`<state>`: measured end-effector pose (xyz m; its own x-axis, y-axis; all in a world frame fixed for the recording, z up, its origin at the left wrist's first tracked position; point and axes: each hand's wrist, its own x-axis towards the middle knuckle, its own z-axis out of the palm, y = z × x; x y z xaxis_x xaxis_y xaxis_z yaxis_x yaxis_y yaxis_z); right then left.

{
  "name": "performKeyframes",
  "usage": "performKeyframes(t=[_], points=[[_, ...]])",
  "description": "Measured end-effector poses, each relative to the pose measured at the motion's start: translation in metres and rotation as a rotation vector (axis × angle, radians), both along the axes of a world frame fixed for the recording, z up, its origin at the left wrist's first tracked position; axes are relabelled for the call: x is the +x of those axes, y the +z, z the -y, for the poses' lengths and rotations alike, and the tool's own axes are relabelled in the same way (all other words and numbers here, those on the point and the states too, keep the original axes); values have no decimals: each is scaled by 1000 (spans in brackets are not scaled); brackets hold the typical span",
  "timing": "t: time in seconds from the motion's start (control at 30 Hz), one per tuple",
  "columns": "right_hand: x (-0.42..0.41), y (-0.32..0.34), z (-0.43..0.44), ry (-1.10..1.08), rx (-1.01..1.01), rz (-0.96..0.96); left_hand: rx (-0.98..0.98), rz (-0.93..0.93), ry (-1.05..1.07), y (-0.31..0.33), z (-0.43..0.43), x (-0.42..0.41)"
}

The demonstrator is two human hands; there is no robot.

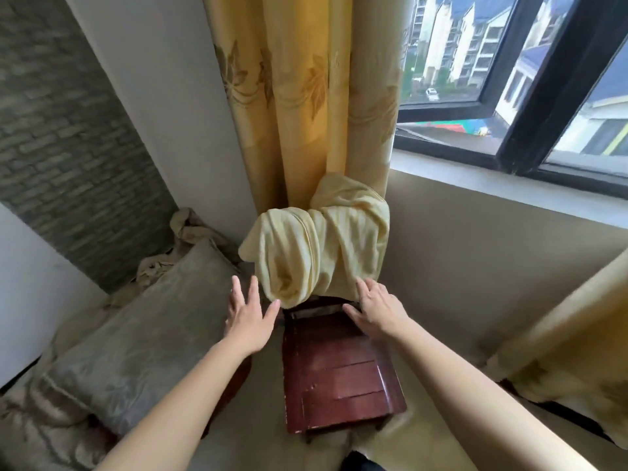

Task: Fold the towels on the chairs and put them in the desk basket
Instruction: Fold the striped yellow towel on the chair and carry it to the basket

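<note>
Head cam: the pale yellow towel (316,246) is bunched over the far backrest of the wooden chair (339,375), so the backrest is mostly hidden. Both hands are spread and grip nothing. The left hand (249,321) is just left of the towel's hanging fold, and I can't tell if the thumb touches it. The right hand (377,307) has its fingertips at the towel's lower right edge.

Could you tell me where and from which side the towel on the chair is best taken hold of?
Probably at its two upper ends, where the towel crests the chair back, coming from the front over the seat and lifting up. It hangs bunched over the backrest, so tugging the lower folds could snag. The left hand and right hand are open by its lower edge.
</note>
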<state>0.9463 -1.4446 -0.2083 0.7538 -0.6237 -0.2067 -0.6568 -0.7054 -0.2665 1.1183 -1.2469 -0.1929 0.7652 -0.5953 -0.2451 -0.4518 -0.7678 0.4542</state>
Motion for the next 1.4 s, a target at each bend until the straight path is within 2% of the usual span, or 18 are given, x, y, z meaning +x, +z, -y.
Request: performKeyframes(t=[0.13,0.23,0.37,0.5,0.63,0.73,0.8,0.9,1.0,1.1,1.17,1.33,1.4], points=[[68,-9,73,4,241,25,12,-186,192,-15,62,50],[119,-18,113,27,369,61,10,-245,290,-24,96,84],[166,-47,128,3,599,127,74,-263,360,-38,122,112],[191,-67,118,-89,718,195,113,-289,381,-48,133,133],[204,-69,108,-79,894,196,-10,-357,462,-44,145,149],[197,-58,122,-368,998,361,-126,-456,476,-38,164,164],[182,-40,140,-744,991,553,-161,-507,479,-35,177,171],[146,-12,158,-1251,849,887,-186,-528,451,-27,183,178],[112,-2,150,-1422,669,963,-115,-482,359,-33,175,188],[109,-10,107,-1329,549,810,-85,-420,211,-34,164,205],[113,-22,80,-1282,629,758,-106,-466,202,-36,161,209],[125,-47,14,-918,717,519,-179,-783,353,-33,144,201],[130,-47,-3,-826,720,474,-172,-931,323,-33,136,204]])
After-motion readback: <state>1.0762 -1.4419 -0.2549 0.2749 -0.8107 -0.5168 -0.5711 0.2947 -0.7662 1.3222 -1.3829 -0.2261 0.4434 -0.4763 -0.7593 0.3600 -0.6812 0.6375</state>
